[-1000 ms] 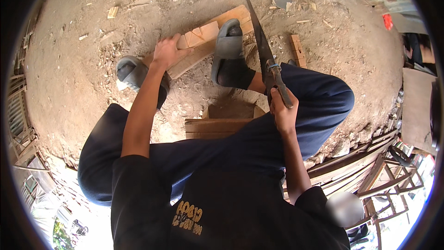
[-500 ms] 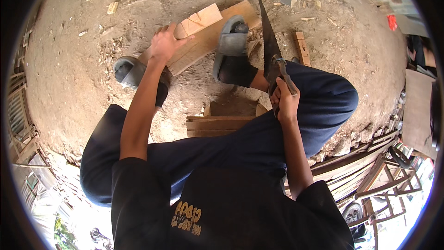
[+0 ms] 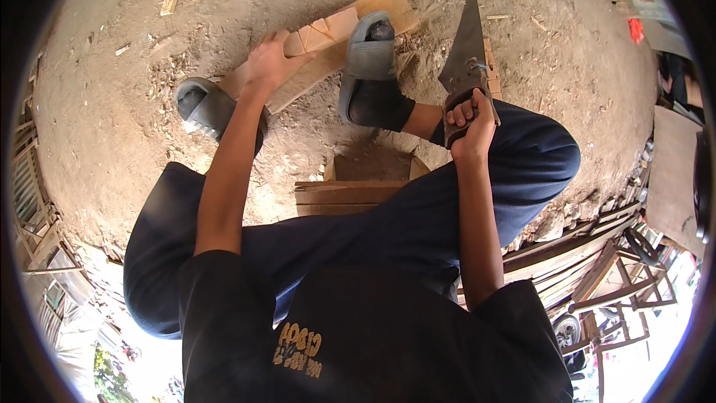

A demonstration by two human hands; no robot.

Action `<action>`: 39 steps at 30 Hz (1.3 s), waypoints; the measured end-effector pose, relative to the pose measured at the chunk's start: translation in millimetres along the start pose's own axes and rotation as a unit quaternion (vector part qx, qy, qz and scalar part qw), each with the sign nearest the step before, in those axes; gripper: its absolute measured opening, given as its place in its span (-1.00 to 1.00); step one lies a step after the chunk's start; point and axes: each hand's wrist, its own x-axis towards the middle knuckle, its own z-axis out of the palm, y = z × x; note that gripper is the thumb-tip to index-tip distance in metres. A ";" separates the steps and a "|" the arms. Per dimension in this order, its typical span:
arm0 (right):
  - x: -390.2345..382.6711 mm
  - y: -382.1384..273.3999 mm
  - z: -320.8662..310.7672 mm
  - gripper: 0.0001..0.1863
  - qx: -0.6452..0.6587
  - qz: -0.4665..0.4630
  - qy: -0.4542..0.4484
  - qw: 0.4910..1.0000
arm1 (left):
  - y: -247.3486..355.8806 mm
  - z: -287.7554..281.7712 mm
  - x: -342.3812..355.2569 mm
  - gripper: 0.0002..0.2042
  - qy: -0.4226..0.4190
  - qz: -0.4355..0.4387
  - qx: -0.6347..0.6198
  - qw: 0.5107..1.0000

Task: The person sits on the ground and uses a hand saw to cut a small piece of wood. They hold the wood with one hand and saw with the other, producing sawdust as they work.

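My left hand [image 3: 270,63] grips the near-left end of a short wooden block [image 3: 319,34], with its fingers at the far side. Several lines or cuts run across the block's top. Under it a longer wooden board [image 3: 306,77] lies on the ground, between my two sandalled feet. In my right hand [image 3: 474,125] is a handsaw [image 3: 464,48], held by its dark handle above my right knee. The blade points up and away from me, apart from the block. Part of the block's far-right end is hidden behind my right sandal [image 3: 371,56].
A small notched piece of wood [image 3: 491,71] lies right of the saw, partly covered by it. A low wooden bench [image 3: 343,195] is beneath my legs. Wood scraps [image 3: 169,5] dot the dirt floor. Stacked planks and a wooden frame [image 3: 626,298] stand at the right.
My right hand has turned and shifted the saw to the right, farther from the board. The left hand stays on the block, its fingers now closer together. The view has shifted slightly.
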 end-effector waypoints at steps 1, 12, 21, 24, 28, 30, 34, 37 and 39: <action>1.2 2.9 -3.7 -0.77 0.003 0.004 0.002 1.000 | -1.1 0.0 -0.6 -0.23 0.005 0.001 0.004 1.000; 8.7 17.1 -3.1 -0.74 0.005 0.019 0.010 1.000 | 1.0 22.1 24.1 -0.73 0.125 0.216 -0.213 0.944; 13.3 25.2 -5.0 -0.73 -0.037 0.016 0.026 0.999 | 3.1 23.7 37.1 -0.73 0.088 0.265 -0.191 0.941; 12.9 27.5 -3.3 -0.75 -0.038 0.017 0.026 0.999 | 3.3 26.1 35.3 -0.70 0.067 0.246 -0.203 0.945; 13.3 28.4 -2.2 -0.79 -0.044 0.011 0.029 0.999 | 1.7 32.2 29.4 -0.64 0.113 0.218 -0.207 0.947; 13.1 27.2 -1.7 -0.79 -0.047 0.013 0.032 0.998 | -4.2 40.7 29.3 -0.58 0.142 0.233 -0.112 0.956; 14.3 29.1 -3.3 -0.78 -0.036 0.016 0.027 0.999 | -6.8 53.7 35.9 -0.44 0.143 0.200 -0.110 0.963; 12.6 27.0 1.8 -0.78 -0.063 0.015 0.041 0.997 | 16.2 25.7 40.7 -0.35 -0.061 0.003 -0.187 0.980; 11.2 27.6 8.0 -0.78 -0.072 0.019 0.037 0.997 | -8.0 32.3 58.3 -0.31 -0.102 -0.021 -0.205 0.973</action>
